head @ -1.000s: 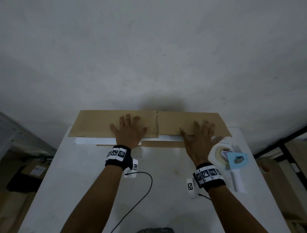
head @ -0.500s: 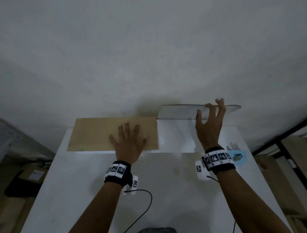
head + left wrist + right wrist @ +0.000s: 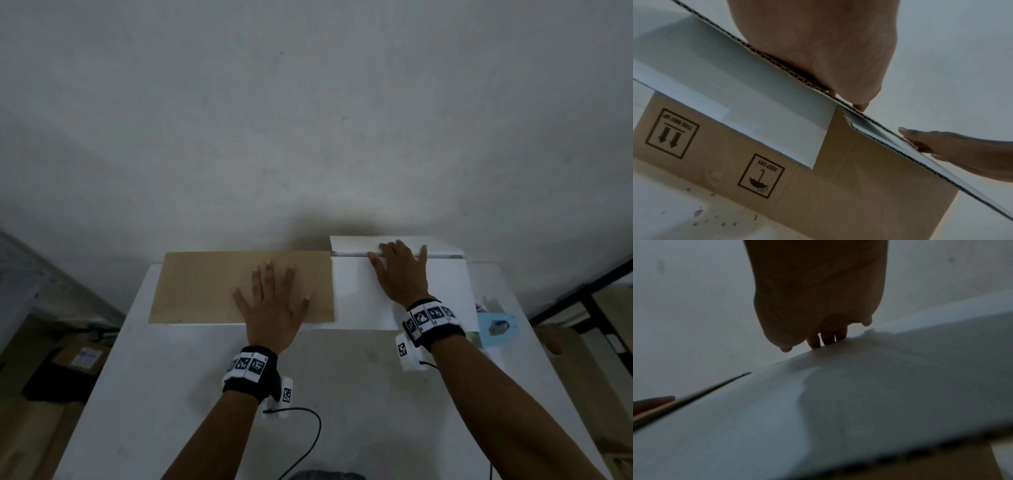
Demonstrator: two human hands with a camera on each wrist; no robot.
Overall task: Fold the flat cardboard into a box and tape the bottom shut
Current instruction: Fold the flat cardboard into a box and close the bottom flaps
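The cardboard box (image 3: 205, 287) lies along the far edge of the white table (image 3: 171, 394). My left hand (image 3: 270, 301) lies flat, fingers spread, on its brown flap. My right hand (image 3: 399, 270) presses flat on the white panel (image 3: 356, 301) beside it, fingertips at a crease. Beyond that crease a narrow white strip (image 3: 352, 243) stands against the wall. The left wrist view shows my left palm (image 3: 818, 40) on the flap edge, the printed brown side (image 3: 859, 186) below and my right hand (image 3: 951, 149) at the right. In the right wrist view my right hand (image 3: 818, 288) touches the white panel (image 3: 838, 410).
A blue tape dispenser (image 3: 496, 325) lies on the table right of my right wrist, partly hidden by the white panel. A black cable (image 3: 308, 428) trails near the front. Boxes (image 3: 78, 356) sit on the floor at left; a black frame (image 3: 589, 298) stands at right.
The right hand lifted the right flap, showing its white side, then came down and now presses it flat at the crease. The left hand stayed flat on the brown flap.
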